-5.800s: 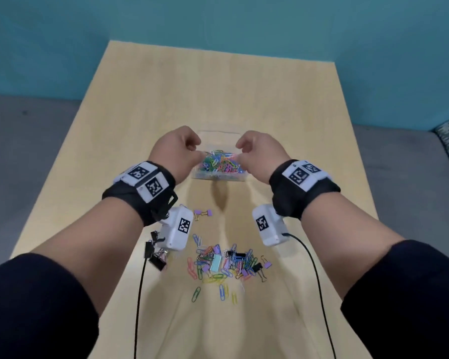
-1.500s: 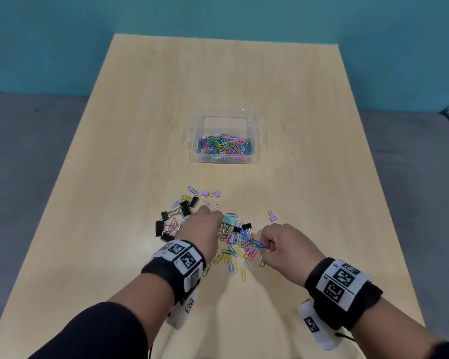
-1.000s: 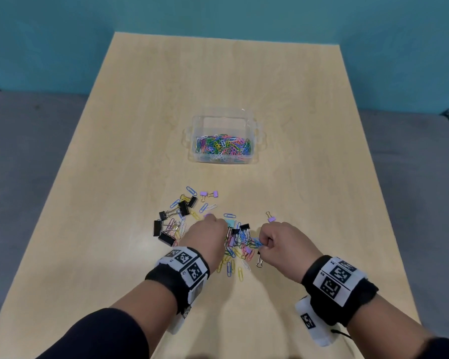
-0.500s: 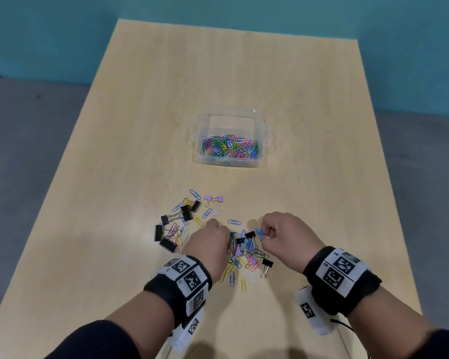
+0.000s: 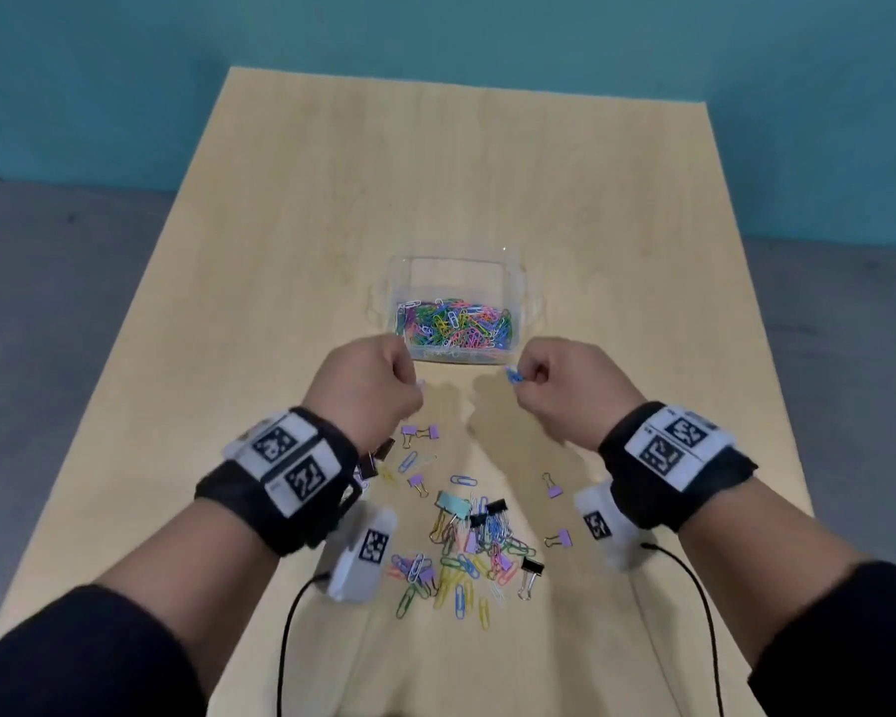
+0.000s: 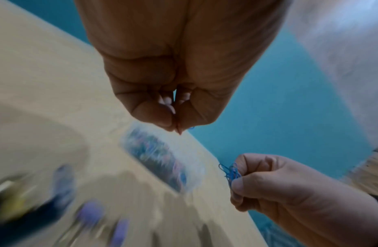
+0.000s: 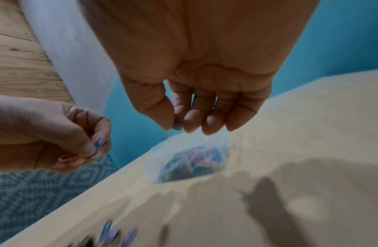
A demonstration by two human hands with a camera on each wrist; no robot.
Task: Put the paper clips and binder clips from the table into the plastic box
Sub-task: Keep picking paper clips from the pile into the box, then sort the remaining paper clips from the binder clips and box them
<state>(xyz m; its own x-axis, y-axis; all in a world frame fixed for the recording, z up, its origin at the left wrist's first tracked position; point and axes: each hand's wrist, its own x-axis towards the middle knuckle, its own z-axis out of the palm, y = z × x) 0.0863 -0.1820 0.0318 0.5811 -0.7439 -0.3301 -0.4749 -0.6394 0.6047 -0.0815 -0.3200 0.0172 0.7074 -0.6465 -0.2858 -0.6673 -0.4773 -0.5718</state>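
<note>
A clear plastic box (image 5: 453,261) holding several coloured paper clips stands mid-table. Both hands hover just in front of its near wall, above the table. My right hand (image 5: 526,377) pinches a small bunch of blue paper clips (image 5: 513,376), also clear in the left wrist view (image 6: 230,170). My left hand (image 5: 415,385) has its fingertips pinched together on a blue paper clip (image 7: 99,143). Nearer me lies a loose pile of paper clips (image 5: 461,556) with binder clips among it: a teal one (image 5: 453,504), a black one (image 5: 531,566), a purple one (image 5: 420,432).
The wooden table (image 5: 435,173) stretches well beyond the box towards a teal wall. More black binder clips (image 5: 373,460) lie partly hidden under my left wrist. Two purple binder clips (image 5: 557,538) sit at the pile's right. Black cables hang from both wrist cameras.
Both hands rose from the pile and moved forward to the box's near wall, each carrying pinched clips. The pile is thinner and now lies uncovered.
</note>
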